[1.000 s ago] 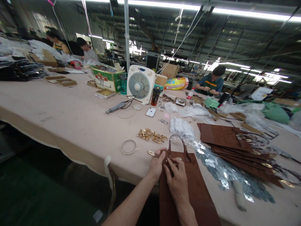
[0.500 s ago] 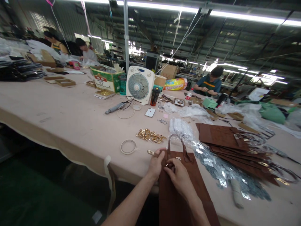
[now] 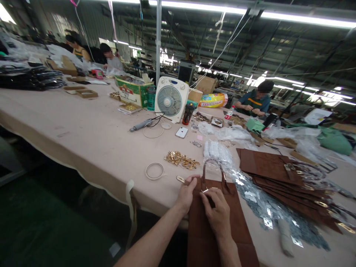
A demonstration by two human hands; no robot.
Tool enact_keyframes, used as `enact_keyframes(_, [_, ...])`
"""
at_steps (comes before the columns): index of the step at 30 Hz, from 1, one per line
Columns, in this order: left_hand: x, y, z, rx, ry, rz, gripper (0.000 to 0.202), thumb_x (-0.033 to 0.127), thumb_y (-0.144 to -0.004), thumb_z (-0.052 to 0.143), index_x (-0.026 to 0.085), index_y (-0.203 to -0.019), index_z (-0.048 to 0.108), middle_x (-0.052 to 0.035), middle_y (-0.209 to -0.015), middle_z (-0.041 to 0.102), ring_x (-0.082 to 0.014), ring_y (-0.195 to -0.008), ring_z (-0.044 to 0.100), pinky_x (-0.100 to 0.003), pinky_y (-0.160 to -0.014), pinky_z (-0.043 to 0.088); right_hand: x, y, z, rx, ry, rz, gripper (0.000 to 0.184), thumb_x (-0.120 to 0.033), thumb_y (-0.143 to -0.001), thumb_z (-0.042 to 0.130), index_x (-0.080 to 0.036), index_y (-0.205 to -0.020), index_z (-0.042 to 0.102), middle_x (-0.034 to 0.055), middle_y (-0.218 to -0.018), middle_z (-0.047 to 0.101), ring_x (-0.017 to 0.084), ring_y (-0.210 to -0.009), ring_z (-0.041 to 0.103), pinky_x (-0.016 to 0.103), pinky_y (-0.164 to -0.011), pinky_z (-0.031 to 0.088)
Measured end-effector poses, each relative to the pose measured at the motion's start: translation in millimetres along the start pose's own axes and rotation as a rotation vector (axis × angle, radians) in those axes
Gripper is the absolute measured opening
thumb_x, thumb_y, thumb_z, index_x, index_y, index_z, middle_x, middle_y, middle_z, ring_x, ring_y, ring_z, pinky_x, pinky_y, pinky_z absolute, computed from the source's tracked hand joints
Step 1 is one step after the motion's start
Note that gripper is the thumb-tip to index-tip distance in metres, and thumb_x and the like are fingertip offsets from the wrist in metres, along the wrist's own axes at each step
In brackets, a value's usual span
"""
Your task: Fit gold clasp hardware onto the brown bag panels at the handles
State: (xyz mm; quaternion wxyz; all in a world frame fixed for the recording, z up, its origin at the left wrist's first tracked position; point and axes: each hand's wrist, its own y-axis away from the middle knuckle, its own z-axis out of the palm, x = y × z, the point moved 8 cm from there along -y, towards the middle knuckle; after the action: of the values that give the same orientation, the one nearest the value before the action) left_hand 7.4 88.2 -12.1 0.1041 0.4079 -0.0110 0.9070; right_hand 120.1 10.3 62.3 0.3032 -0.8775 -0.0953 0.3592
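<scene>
A brown handbag (image 3: 236,211) lies at the table's front edge, its looped handle (image 3: 205,167) pointing away from me. My left hand (image 3: 187,193) is closed on the bag's upper left side. From beyond its fingers sticks a brown strap end with a gold slotted plate (image 3: 181,179). Bent over the front of the bag, my right hand (image 3: 219,209) pinches a small shiny metal fitting (image 3: 205,190) just below the handle. The fingers hide part of that fitting.
Gold hardware (image 3: 180,159) lies in a pile beyond the bag, beside a tape roll (image 3: 155,171). To the right are scattered metal plates (image 3: 258,200) and stacked brown bag pieces (image 3: 269,168). Farther back stand a fan (image 3: 171,100), an electric screwdriver (image 3: 140,125) and a phone (image 3: 181,132). A co-worker (image 3: 256,98) sits opposite.
My right hand has shifted slightly right, and its fingers now meet the metal fitting near the handle. My left hand keeps its hold. The whole view has swung a little left.
</scene>
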Motion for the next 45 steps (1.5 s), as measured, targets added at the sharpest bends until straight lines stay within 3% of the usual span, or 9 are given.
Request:
enact_keyframes(4, [2.5,0.1,0.9,0.004,-0.039,0.031,0.044,0.053,-0.085,0.076,0.019,-0.112,0.072,-0.0101,-0.112,0.078,-0.0303,-0.109,0.072,-0.041,-0.099,0.055,18.7,9.1,2.3,0.119,-0.058,0.226,0.018,-0.04,-0.095,0.07,-0.023,-0.099,0.068,0.0046,-0.096,0.071,0.02,-0.088,0.068,0.035,-0.084,0.056])
enact_keyframes(7, [3.7,-0.7,-1.3,0.021,-0.087,0.063,0.043,0.054,-0.086,0.074,0.019,-0.111,0.073,-0.0103,-0.118,0.077,-0.0309,-0.117,0.068,-0.04,-0.102,0.054,27.5,15.6,4.7,0.19,-0.192,0.325,0.031,-0.044,-0.091,0.074,-0.021,-0.111,0.069,0.0084,-0.108,0.072,0.021,-0.094,0.07,0.035,-0.084,0.059])
enact_keyframes(10, [3.4,-1.0,-1.5,0.015,-0.105,0.066,0.044,0.056,-0.086,0.074,0.019,-0.111,0.073,-0.0101,-0.117,0.077,-0.031,-0.115,0.069,-0.04,-0.101,0.054,23.3,17.7,5.8,0.205,-0.214,0.294,0.03,-0.044,-0.092,0.073,-0.021,-0.112,0.074,0.0102,-0.115,0.073,0.024,-0.106,0.069,0.038,-0.093,0.058])
enact_keyframes(13, [3.6,-0.2,-0.5,0.008,-0.107,0.059,0.045,0.057,-0.087,0.073,0.018,-0.111,0.072,-0.0088,-0.108,0.078,-0.0291,-0.105,0.072,-0.04,-0.097,0.055,18.7,19.4,7.7,0.19,-0.184,0.274,0.026,-0.042,-0.095,0.069,-0.023,-0.111,0.077,0.0083,-0.112,0.076,0.023,-0.106,0.07,0.039,-0.099,0.056])
enact_keyframes(16, [4.1,0.6,-0.1,0.011,-0.112,0.054,0.046,0.056,-0.088,0.072,0.018,-0.113,0.071,-0.0082,-0.107,0.078,-0.0277,-0.101,0.072,-0.039,-0.097,0.054,19.1,21.7,10.2,0.191,-0.182,0.304,0.027,-0.043,-0.095,0.069,-0.023,-0.113,0.078,0.0078,-0.112,0.077,0.022,-0.103,0.071,0.038,-0.096,0.056])
enact_keyframes(22, [10.3,2.3,-0.8,0.021,-0.23,0.1,0.044,0.059,-0.091,0.066,0.021,-0.111,0.073,-0.0076,-0.114,0.076,-0.0287,-0.113,0.066,-0.037,-0.102,0.051,14.8,17.8,13.3,0.208,-0.163,0.293,0.031,-0.044,-0.095,0.067,-0.02,-0.112,0.078,0.0105,-0.111,0.077,0.024,-0.102,0.072,0.038,-0.094,0.057])
enact_keyframes(35, [13.7,8.1,1.3,0.03,-0.231,0.103,0.05,0.066,-0.09,0.066,0.021,-0.112,0.072,-0.0054,-0.098,0.074,-0.0242,-0.091,0.067,-0.033,-0.087,0.054,14.5,6.9,29.0,0.143,-0.15,0.345,0.036,-0.047,-0.095,0.065,-0.019,-0.114,0.077,0.011,-0.104,0.077,0.021,-0.088,0.072,0.032,-0.077,0.06])
enact_keyframes(40, [22.6,9.9,3.0,0.038,-0.304,0.164,0.047,0.064,-0.095,0.061,0.021,-0.111,0.074,-0.0058,-0.102,0.075,-0.0256,-0.099,0.066,-0.034,-0.091,0.051,19.9,9.7,26.2,0.137,-0.239,0.385,0.031,-0.046,-0.094,0.066,-0.02,-0.109,0.078,0.01,-0.109,0.077,0.023,-0.099,0.072,0.037,-0.093,0.057])
enact_keyframes(45, [21.1,6.9,-3.4,0.056,-0.348,0.192,0.043,0.06,-0.097,0.06,0.022,-0.109,0.076,-0.0065,-0.108,0.074,-0.0266,-0.104,0.065,-0.035,-0.097,0.049,24.9,2.2,36.1,0.045,-0.286,0.463,0.034,-0.051,-0.091,0.068,-0.022,-0.103,0.08,0.0092,-0.104,0.079,0.026,-0.098,0.072,0.038,-0.091,0.057])
